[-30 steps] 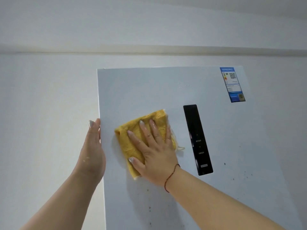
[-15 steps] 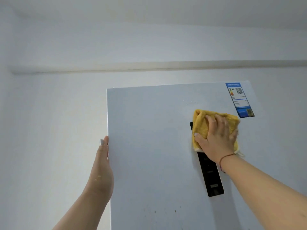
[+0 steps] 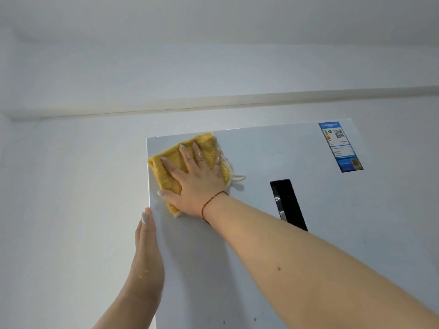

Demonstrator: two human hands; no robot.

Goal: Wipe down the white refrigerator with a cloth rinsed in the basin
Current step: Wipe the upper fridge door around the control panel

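White refrigerator door [image 3: 273, 233], a flat glossy panel, is seen against a pale wall, with a black vertical control strip [image 3: 288, 204] mid-door and a blue energy label [image 3: 340, 147] at its top right corner. A folded yellow terry cloth [image 3: 172, 180] is pressed flat at the door's top left corner by the right hand [image 3: 198, 184], fingers spread straight. The door's left edge is touched by the left hand [image 3: 147, 255], fingers straight and together.

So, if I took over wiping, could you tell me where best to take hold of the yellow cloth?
Probably flat-palmed from the front, like the right hand: the yellow cloth lies folded against the refrigerator door. To lift it off, pinch its free lower corner by the string loop.
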